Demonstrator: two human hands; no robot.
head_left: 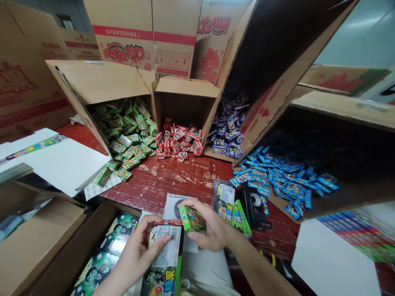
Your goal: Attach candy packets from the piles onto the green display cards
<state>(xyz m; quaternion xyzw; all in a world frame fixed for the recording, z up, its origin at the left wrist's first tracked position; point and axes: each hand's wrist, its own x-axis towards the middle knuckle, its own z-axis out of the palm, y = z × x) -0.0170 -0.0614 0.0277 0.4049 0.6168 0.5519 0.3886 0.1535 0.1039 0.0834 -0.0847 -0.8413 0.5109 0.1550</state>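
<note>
My left hand [151,242] is wrapped round a dark, green-edged candy carton [163,271], its thumb lying over a white label. A red strip, apparently a small packet, shows at the carton's upper end. Just right of that end, my right hand [211,226] pinches a small green candy box [193,218] between thumb and fingers. Behind the hands, part of a white paper sheet [173,203] rests on the red table. Right of my right hand lie a labelled dark package [225,199] with green edges and a black tape dispenser [254,205].
Tipped cartons hold green packets [132,131], red packets [179,142], purple packets [228,127] and blue packets [277,172] across the table [173,176]. An open box [98,218] with dark printed cartons stands at lower left. White card sheets [70,160] lie at left.
</note>
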